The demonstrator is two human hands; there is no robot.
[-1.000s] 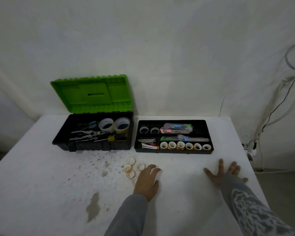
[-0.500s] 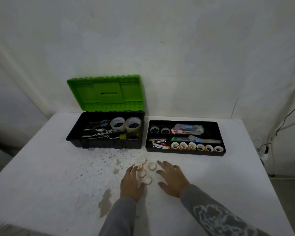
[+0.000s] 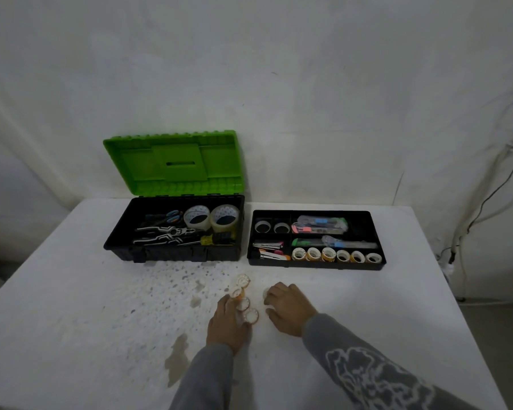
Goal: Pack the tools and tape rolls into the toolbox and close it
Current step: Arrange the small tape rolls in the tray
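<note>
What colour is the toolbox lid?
Bright green lid, standing open above the black box; the head view shows it.

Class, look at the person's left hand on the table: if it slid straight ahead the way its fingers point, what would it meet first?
The left hand would probably meet the small tape rolls first; its fingers already lie beside them, seemingly touching.

Both your hands are down low, palms facing down. Your left hand has fingers spread flat; your right hand is curled, knuckles up, just beside it.
</note>
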